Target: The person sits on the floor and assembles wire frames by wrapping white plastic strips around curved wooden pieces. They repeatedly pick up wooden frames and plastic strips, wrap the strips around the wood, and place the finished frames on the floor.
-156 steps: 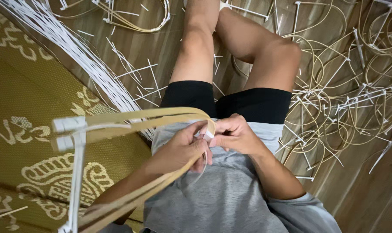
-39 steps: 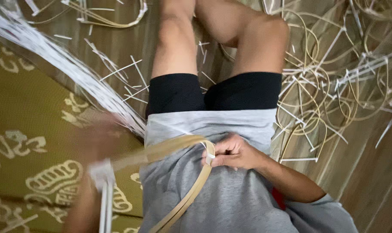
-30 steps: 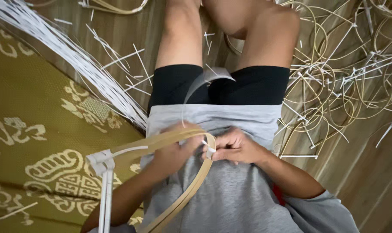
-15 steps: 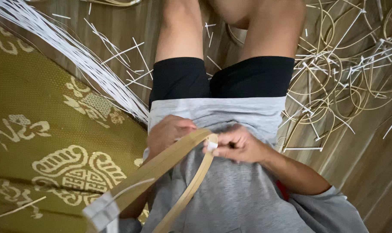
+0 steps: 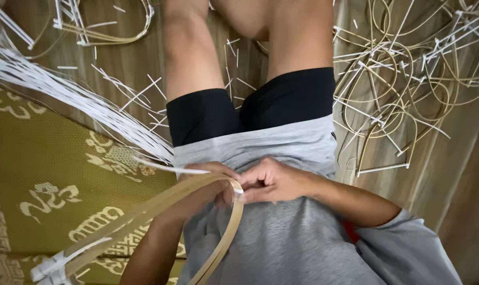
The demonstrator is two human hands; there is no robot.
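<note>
I sit on the floor with my legs stretched out and work in my lap. My left hand (image 5: 205, 192) grips a bent loop of flat tan cane strips (image 5: 144, 214) that runs down to the lower left. My right hand (image 5: 271, 180) pinches the top of the loop, where a thin white tie (image 5: 238, 191) shows at the bend. A white plastic strip (image 5: 171, 167) lies across my left hand. White ties (image 5: 52, 264) bind the strips' far end at the lower left.
A bundle of long white plastic strips (image 5: 65, 92) fans across a green and gold patterned mat (image 5: 44, 174) on my left. Several tied cane hoops (image 5: 403, 89) lie heaped on the wooden floor at right. Another hoop (image 5: 107, 31) rests at upper left, with cut white offcuts scattered about.
My left hand went out to the left, then came back to the loop's bend. The loop's tied end swung down to the lower left. My right hand stayed at the bend.
</note>
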